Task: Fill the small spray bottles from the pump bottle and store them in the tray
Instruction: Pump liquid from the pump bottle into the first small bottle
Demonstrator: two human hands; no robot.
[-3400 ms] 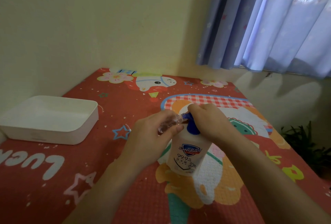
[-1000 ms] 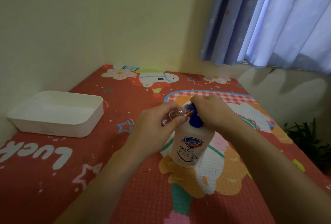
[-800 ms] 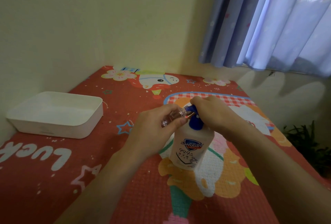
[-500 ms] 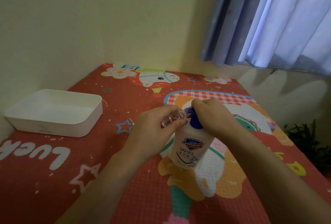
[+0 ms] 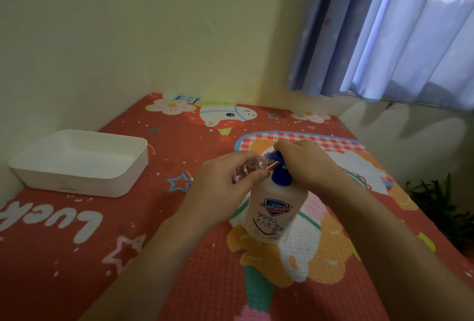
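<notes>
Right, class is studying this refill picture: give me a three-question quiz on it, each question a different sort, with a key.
1. True or false: the tray already holds a spray bottle.
2. Multiple choice: the left hand grips
A. the pump bottle
B. the small bottle
C. the tray
3. Fill in: the right hand rests on the pump bottle's blue ____.

Key
1. False: nothing shows inside it.
2. B: the small bottle is tilted, its mouth at the spout of the pump bottle.
3. Pump head.
</notes>
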